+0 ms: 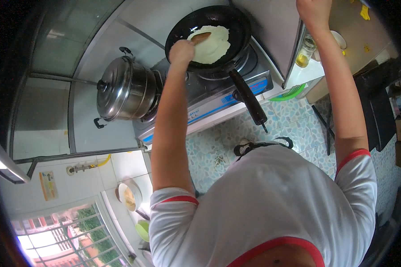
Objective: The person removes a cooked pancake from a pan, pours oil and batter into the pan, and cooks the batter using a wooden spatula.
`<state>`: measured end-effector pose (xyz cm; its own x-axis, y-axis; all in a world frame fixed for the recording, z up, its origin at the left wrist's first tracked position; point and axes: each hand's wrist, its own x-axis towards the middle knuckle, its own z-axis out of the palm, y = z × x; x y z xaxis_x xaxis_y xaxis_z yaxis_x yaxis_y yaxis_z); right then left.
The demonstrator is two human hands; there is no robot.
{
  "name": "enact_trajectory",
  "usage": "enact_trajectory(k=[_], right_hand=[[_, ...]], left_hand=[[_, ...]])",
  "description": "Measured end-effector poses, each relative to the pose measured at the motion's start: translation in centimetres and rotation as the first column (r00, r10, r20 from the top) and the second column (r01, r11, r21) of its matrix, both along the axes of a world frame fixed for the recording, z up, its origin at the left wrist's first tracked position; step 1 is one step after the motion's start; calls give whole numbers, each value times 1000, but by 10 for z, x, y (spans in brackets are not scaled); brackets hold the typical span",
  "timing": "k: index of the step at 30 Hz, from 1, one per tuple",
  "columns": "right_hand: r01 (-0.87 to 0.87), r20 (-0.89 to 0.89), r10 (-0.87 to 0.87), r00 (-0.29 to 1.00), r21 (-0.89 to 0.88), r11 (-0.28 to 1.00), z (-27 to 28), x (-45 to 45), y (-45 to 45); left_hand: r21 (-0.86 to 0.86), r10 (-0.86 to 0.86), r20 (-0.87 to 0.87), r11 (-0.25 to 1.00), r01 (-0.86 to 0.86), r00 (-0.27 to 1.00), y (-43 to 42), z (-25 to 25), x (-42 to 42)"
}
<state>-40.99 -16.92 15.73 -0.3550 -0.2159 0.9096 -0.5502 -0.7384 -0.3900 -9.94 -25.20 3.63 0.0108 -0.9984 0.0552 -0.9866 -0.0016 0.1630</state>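
My left hand (182,52) is closed around the handle of a wooden spatula (201,38), whose brown blade lies on a pale, thin pancake (214,46). The pancake has an uneven edge and is spread inside a black frying pan (236,23). The pan sits on a gas stove (225,99), its long dark handle (249,99) pointing toward my body. Raised at the top right, my right hand (314,12) is near the upper edge of an upright panel (272,31). The frame cuts off its fingers, so what it holds, if anything, is hidden.
Left of the pan, a lidded steel pot (125,89) stands on the stove. A glass jar (305,51) with yellow contents is on the right counter, above a green basket (289,92). A white bowl (130,196) and a barred window (69,236) are at lower left.
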Motion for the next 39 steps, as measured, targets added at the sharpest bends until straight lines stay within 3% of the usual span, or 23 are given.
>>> enact_trajectory(k=[5, 9, 12, 14, 16, 19, 25, 28, 32, 35, 39], right_hand=[[19, -40, -20, 999, -16, 1000, -1, -1, -1], [54, -84, -57, 995, -39, 998, -4, -4, 0], [38, -82, -41, 996, -41, 998, -4, -4, -1], [23, -66, -28, 997, -70, 997, -6, -4, -6], [28, -58, -32, 998, -69, 997, -7, -5, -7], [59, -52, -61, 997, -37, 998, -6, -4, -3], [103, -61, -105, 993, -34, 994, -4, -4, -3], [115, -66, -117, 991, -27, 993, -5, -5, -2], [109, -69, -113, 991, -57, 992, -5, -4, -5], [128, -77, -130, 989, -32, 991, -5, -6, -4], [109, -80, -110, 991, -14, 994, -3, -3, 2]], left_hand=[[112, -21, -43, 993, 26, 999, -25, -34, -42], [122, -164, -53, 978, 169, 985, -23, -40, -45], [219, -444, -46, 869, 443, 895, 12, 10, -29], [336, -453, -13, 838, 431, 891, 14, 32, -4], [299, -355, -50, 887, 353, 933, 29, 49, 18], [365, -221, 144, 918, 155, 965, 37, 48, 41], [36, 27, 237, 999, -37, 971, 26, 21, 37], [-23, -30, 46, 999, 31, 998, 9, 7, 19], [131, 29, -53, 991, -22, 998, -20, -28, -20], [104, -205, -145, 970, 221, 968, -7, -30, -45], [174, -376, -189, 896, 408, 907, 11, -13, -32]])
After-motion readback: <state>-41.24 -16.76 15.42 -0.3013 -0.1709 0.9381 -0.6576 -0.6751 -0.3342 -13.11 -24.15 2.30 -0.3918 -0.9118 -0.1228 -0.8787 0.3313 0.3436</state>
